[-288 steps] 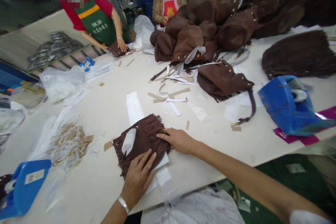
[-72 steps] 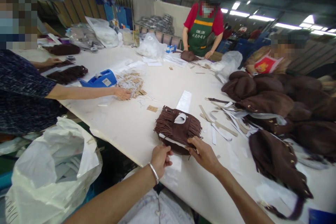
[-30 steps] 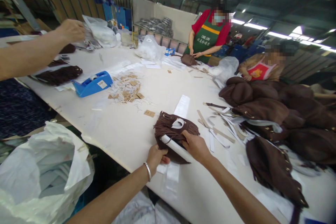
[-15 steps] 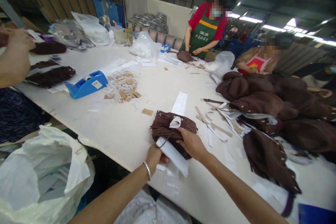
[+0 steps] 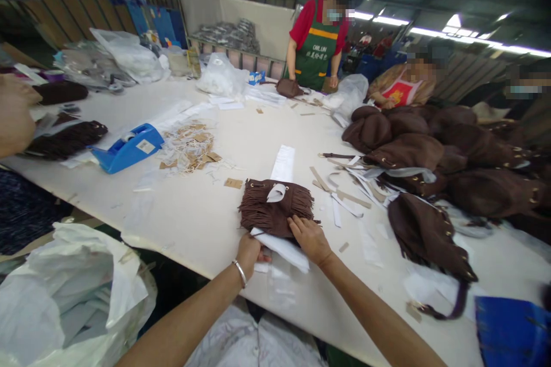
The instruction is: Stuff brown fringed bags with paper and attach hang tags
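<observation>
A dark brown fringed bag [image 5: 275,212] lies on the table in front of me, with a curled piece of white paper [image 5: 276,192] at its top middle. My right hand [image 5: 309,239] grips the bag's lower right edge, fingers on top of the fringe. At the lower left corner, my left hand [image 5: 250,253] is closed by the end of a folded white paper strip [image 5: 282,249]. That strip slants out from under the bag's near edge, and a thin dark cord runs over its end. The left fingertips are partly hidden below the paper. Another white strip [image 5: 283,163] extends beyond the bag.
A blue tape dispenser [image 5: 129,148] and a heap of brown tags [image 5: 193,146] lie to the left. Many brown bags [image 5: 430,149] are piled at right, beside paper scraps [image 5: 361,183]. A white sack [image 5: 86,292] stands below the table edge. Co-workers [image 5: 318,40] stand around the table.
The bag has been laid flatter on the table, its front fringe now spread out. My right hand has moved down to its lower right edge. The head view has shifted slightly right.
</observation>
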Demonstrator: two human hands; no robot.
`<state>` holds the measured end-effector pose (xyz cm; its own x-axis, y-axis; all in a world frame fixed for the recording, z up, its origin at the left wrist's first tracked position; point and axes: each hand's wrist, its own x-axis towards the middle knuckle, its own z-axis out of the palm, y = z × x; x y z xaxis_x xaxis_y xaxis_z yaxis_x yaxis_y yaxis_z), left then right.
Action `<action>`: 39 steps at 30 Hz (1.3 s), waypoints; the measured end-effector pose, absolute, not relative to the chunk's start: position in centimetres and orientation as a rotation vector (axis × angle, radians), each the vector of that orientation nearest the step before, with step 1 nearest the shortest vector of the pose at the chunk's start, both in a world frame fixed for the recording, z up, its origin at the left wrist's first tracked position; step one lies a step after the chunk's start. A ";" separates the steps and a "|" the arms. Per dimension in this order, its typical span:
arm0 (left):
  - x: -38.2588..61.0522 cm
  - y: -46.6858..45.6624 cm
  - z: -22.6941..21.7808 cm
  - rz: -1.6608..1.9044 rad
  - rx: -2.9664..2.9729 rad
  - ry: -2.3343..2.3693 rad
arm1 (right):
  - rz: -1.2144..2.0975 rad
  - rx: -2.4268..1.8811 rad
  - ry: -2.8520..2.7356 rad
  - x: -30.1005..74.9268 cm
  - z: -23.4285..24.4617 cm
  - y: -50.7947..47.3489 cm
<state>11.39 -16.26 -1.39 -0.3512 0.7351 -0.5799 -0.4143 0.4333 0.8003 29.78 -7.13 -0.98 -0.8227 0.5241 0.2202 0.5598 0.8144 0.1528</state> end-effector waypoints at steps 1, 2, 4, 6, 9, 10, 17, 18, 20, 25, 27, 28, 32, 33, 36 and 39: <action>11.4 -16.3 -1.3 1.224 0.302 1.504 | -0.284 -0.863 -2.797 30.2 -0.8 -7.3; 11.3 -16.3 -1.3 1.225 0.306 1.501 | -0.250 -0.890 -2.756 30.6 -0.6 -7.5; 11.3 -16.4 -1.5 1.226 0.309 1.499 | -0.225 -0.958 -2.712 31.3 -0.2 -8.2; 11.3 -16.4 -1.8 1.219 0.308 1.501 | -0.269 -0.986 -2.755 31.7 -0.3 -8.8; 11.3 -16.3 -2.0 1.204 0.306 1.510 | -0.313 -0.948 -2.860 31.4 -0.8 -9.2; 11.3 -16.3 -2.0 1.199 0.306 1.515 | -0.311 -0.942 -2.873 31.2 -1.0 -9.2; 11.5 -16.2 -1.9 1.177 0.338 1.552 | -0.385 -0.941 -2.944 29.6 -0.9 -9.5; 11.5 -16.3 -1.9 1.176 0.349 1.549 | -0.398 -0.942 -2.949 29.5 -0.8 -9.7; 11.5 -16.6 -1.8 1.174 0.372 1.544 | -0.419 -0.933 -2.958 29.5 -0.2 -10.1; 11.4 -17.2 -1.5 1.155 0.411 1.528 | -0.362 -1.045 -2.850 31.9 3.2 -12.5; 11.5 -17.2 -1.4 1.137 0.420 1.522 | -0.329 -1.182 -2.702 32.5 4.4 -14.4; 11.6 -17.2 -1.3 1.124 0.428 1.521 | -0.310 -1.221 -2.644 32.4 4.6 -15.5; 11.4 -17.4 -0.5 1.032 0.514 1.512 | -0.245 -1.159 -2.636 30.0 2.7 -18.7; 11.0 -17.6 -0.1 0.999 0.554 1.510 | -0.265 -1.139 -2.650 29.5 1.8 -19.0; 8.9 -19.2 2.1 0.880 0.708 1.541 | -0.351 -1.128 -2.622 29.5 0.0 -19.1; 7.0 -21.0 5.2 0.848 0.933 1.681 | -0.351 -1.114 -2.542 31.1 -0.5 -19.4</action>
<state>7.02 -21.05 5.21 -0.2089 0.8830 -0.4202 0.1872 0.4579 0.8691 31.08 -19.37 -0.54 -0.6333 0.6602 0.4038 0.7450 0.6613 0.0871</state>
